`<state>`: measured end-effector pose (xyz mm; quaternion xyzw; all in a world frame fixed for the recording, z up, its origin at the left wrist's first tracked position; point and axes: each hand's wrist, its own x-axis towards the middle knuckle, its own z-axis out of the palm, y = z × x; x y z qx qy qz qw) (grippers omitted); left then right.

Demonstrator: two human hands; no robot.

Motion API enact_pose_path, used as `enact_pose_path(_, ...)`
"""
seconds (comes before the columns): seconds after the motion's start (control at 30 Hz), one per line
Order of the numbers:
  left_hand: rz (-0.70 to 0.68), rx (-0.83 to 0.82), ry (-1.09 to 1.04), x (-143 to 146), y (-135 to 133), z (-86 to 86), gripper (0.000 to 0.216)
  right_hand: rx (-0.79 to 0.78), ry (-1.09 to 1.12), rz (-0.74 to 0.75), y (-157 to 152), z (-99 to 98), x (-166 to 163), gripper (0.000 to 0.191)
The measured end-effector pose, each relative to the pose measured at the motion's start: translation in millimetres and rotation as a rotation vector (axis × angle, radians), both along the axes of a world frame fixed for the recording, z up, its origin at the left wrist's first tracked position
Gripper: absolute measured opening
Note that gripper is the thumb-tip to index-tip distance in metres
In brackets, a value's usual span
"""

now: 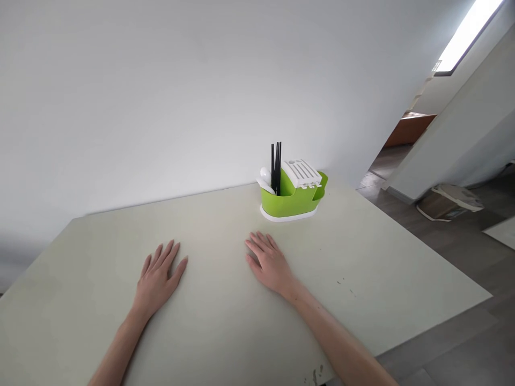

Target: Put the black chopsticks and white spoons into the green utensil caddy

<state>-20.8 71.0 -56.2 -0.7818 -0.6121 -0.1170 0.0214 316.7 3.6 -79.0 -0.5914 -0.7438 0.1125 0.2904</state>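
Observation:
My left hand (157, 281) lies flat on the pale table (209, 321), fingers spread, holding nothing. To its right, my right hand (269, 262) also rests palm down on the tabletop with its fingers apart. Just beyond the right hand stands a green utensil holder (287, 205) on a white base, not touched by either hand. Black chopsticks (276, 169) stand upright in its left part, beside white spoons (265, 179). A white slotted rack (302, 172) with small hooks covers part of the holder's right side.
A plain wall (173, 96) runs along the table's back edge. On the right, past the table's slanted edge, lies a grey floor (454, 252) with a lidded bin (448, 202) on it. Dark marks (346, 287) show on the tabletop.

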Motion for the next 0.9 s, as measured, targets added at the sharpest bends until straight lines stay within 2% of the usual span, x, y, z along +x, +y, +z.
enact_pose_path(0.17,0.004,-0.014,-0.002,2.8,-2.1,4.7,0.070,0.023,0.060,0.023,-2.2,1.1,3.7,0.047)
enact_pose_path(0.9,0.011,-0.022,0.008,7.7,-7.5,4.6,0.067,-0.001,0.119,0.038,0.4,-3.8,6.3,0.052)
